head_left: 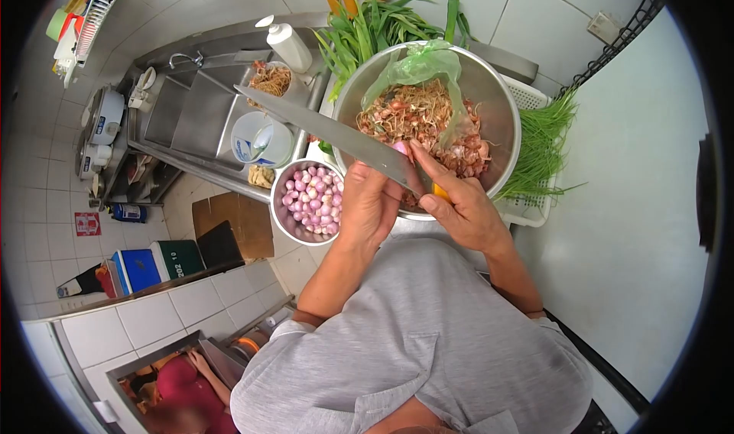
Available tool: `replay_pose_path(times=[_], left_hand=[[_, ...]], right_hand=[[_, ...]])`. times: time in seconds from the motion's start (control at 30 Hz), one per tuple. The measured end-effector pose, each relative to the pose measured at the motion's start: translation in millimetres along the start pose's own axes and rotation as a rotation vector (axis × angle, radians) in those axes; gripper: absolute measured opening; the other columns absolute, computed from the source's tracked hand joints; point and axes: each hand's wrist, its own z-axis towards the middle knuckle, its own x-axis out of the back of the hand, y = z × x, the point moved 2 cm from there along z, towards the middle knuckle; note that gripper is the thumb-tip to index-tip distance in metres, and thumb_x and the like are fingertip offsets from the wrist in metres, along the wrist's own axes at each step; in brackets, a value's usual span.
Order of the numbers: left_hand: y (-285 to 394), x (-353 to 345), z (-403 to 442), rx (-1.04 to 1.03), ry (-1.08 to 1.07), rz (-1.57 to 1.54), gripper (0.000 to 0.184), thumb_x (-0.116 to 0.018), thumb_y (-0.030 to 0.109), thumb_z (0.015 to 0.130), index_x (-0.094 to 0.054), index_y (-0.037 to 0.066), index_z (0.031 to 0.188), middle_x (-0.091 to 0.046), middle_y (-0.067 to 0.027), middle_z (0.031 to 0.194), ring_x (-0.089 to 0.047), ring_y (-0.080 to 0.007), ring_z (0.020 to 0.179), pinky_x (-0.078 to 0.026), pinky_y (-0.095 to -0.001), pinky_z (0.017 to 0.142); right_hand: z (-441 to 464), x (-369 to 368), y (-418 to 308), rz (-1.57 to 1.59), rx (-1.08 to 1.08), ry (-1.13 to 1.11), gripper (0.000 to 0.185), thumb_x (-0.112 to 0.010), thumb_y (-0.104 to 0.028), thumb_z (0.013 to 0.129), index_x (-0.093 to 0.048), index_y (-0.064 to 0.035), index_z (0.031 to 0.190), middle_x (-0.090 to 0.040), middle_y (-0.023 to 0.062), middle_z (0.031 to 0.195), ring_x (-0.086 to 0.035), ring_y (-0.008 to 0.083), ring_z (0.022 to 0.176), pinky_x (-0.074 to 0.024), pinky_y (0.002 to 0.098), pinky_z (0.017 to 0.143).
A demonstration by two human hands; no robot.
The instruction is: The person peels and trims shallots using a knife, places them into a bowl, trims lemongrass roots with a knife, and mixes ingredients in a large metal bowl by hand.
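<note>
My right hand (459, 205) is closed round the yellow handle of a large knife (332, 137), whose wide blade points to the upper left. Against the blade near the handle, my left hand (371, 193) holds a small pink shallot (402, 149), partly hidden by the blade. Both hands are over the near rim of a big steel bowl (508, 121) of shallot skins and roots (417, 109), with a green plastic bag (420, 66) inside. Left of my left hand stands a smaller steel bowl (281, 224) of peeled shallots (312, 199).
Leafy greens (367, 33) lie behind the big bowl, and chives (543, 144) in a white basket (535, 214) to its right. At left are a sink (202, 121), a clear tub (261, 138) and a pump bottle (289, 44). Another person (183, 384) shows at lower left.
</note>
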Motion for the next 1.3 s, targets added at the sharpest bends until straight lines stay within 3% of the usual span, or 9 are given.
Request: replay_pose_path(times=[0.3, 0.4, 0.47, 0.57, 0.8, 0.9, 1.07, 1.2, 1.3], left_hand=[[1.0, 0.6, -1.2, -0.003, -0.042, 0.023, 0.009, -0.064, 0.009, 0.096, -0.063, 0.002, 0.102, -0.07, -0.0078, 0.098, -0.067, -0.0169, 0.089, -0.056, -0.0323, 0.081], [1.5, 3.0, 0.9, 0.042, -0.097, 0.055, 0.011, -0.063, 0.01, 0.096, -0.063, 0.002, 0.104, -0.069, -0.0083, 0.098, -0.067, -0.0171, 0.088, -0.056, -0.033, 0.081], [1.7, 3.8, 1.8, 0.072, -0.111, 0.066, 0.012, -0.063, 0.01, 0.097, -0.062, 0.001, 0.105, -0.069, -0.0085, 0.099, -0.067, -0.017, 0.088, -0.056, -0.0333, 0.081], [2.6, 3.8, 2.8, 0.076, -0.086, 0.067, 0.012, -0.062, 0.01, 0.097, -0.062, 0.001, 0.106, -0.068, -0.0085, 0.102, -0.066, -0.0165, 0.09, -0.056, -0.033, 0.082], [1.5, -1.4, -0.4, 0.02, -0.031, 0.018, 0.011, -0.063, 0.01, 0.097, -0.061, 0.003, 0.105, -0.069, -0.0077, 0.103, -0.066, -0.0169, 0.094, -0.056, -0.0339, 0.086], [-0.1, -2.4, -1.6, 0.01, -0.03, -0.014, 0.01, -0.064, 0.009, 0.096, -0.061, 0.004, 0.105, -0.069, -0.0077, 0.102, -0.066, -0.0174, 0.094, -0.056, -0.034, 0.085], [5.5, -6.1, -5.8, 0.04, -0.109, 0.007, 0.008, -0.063, 0.006, 0.096, -0.061, 0.003, 0.103, -0.069, -0.0084, 0.101, -0.067, -0.0184, 0.091, -0.057, -0.0333, 0.083], [0.1, -4.5, -5.6, -0.013, -0.017, 0.037, 0.006, -0.062, 0.006, 0.096, -0.06, 0.003, 0.101, -0.068, -0.0095, 0.1, -0.067, -0.0179, 0.089, -0.056, -0.0321, 0.08], [0.1, -4.2, -5.7, -0.017, -0.058, 0.043, 0.006, -0.062, 0.007, 0.097, -0.06, 0.003, 0.1, -0.068, -0.0093, 0.099, -0.066, -0.0171, 0.087, -0.056, -0.0317, 0.079]], right_hand=[[-0.1, 0.6, 2.7, -0.066, 0.03, 0.02, 0.063, -0.058, -0.032, 0.099, -0.036, -0.0028, 0.151, -0.065, 0.0189, 0.127, -0.071, 0.0267, 0.075, -0.0548, 0.0332, 0.071], [-4.1, 1.6, 14.5, 0.244, -0.19, -0.018, 0.061, -0.055, -0.031, 0.101, -0.036, -0.0026, 0.152, -0.071, 0.0125, 0.094, -0.063, 0.0159, 0.062, -0.052, 0.0291, 0.061], [-5.0, 2.2, 13.2, 0.706, -0.366, -0.028, 0.059, -0.053, -0.029, 0.103, -0.035, -0.0028, 0.153, -0.055, 0.001, 0.068, -0.048, 0.0056, 0.056, -0.043, 0.022, 0.053], [-6.2, 1.2, 5.6, 0.645, -0.381, 0.018, 0.059, -0.051, -0.027, 0.103, -0.033, -0.004, 0.154, -0.043, -0.0039, 0.061, -0.04, 0.0029, 0.054, -0.0337, 0.0183, 0.051], [-6.8, 2.0, 3.0, 0.17, -0.102, -0.018, 0.063, -0.056, -0.027, 0.1, -0.033, -0.0019, 0.154, -0.046, 0.0038, 0.062, -0.042, 0.0108, 0.053, -0.0404, 0.0269, 0.054], [-3.6, 0.3, 1.1, 0.045, -0.088, -0.019, 0.066, -0.059, -0.027, 0.098, -0.033, -0.0005, 0.152, -0.061, 0.012, 0.074, -0.052, 0.0178, 0.056, -0.0481, 0.0306, 0.061], [-2.2, -2.7, -2.7, -0.062, 0.05, 0.029, 0.064, -0.059, -0.029, 0.098, -0.035, 0.001, 0.15, -0.066, 0.0236, 0.121, -0.071, 0.0275, 0.074, -0.054, 0.0323, 0.072], [-3.7, -2.5, 3.8, 0.012, -0.001, 0.021, 0.063, -0.058, -0.029, 0.099, -0.036, 0.0011, 0.15, -0.066, 0.0215, 0.122, -0.072, 0.0254, 0.076, -0.0544, 0.0331, 0.07], [-8.2, -4.1, 13.6, 0.126, -0.087, 0.032, 0.062, -0.056, -0.03, 0.101, -0.035, 0.0006, 0.151, -0.072, 0.016, 0.1, -0.067, 0.0191, 0.065, -0.0532, 0.0322, 0.063]])
